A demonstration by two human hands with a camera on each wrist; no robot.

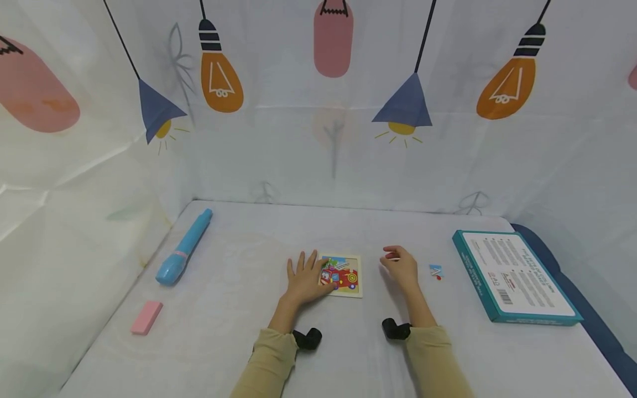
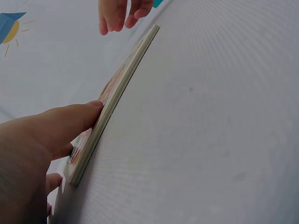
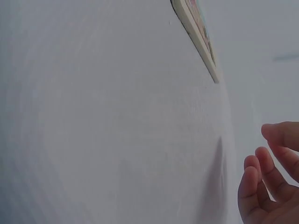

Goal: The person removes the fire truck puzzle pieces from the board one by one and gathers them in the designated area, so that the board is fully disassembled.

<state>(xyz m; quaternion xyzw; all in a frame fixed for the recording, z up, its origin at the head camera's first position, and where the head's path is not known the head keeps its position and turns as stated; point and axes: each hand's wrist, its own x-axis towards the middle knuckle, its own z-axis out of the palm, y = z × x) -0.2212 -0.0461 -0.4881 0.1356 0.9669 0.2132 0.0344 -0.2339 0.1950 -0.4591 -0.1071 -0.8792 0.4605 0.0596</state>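
A small framed jigsaw puzzle [image 1: 354,264] showing a red vehicle lies flat on the white table. My left hand [image 1: 304,283] rests at its left side with fingers spread, thumb and index finger lying over the picture. In the left wrist view the thumb [image 2: 70,116] touches the near edge of the puzzle's pale frame [image 2: 119,88]. To the right of the puzzle, my right hand [image 1: 402,270] hovers over the table with loosely bent fingers and nothing between them. Past it lies a loose puzzle piece [image 1: 436,271], blue with a red spot.
At the right side lies a teal-edged box [image 1: 520,276] with a white printed face. A blue pen-like device [image 1: 185,246] and a pink block [image 1: 146,318] are on the left. White curtains printed with lamps [image 1: 405,105] hang behind the table.
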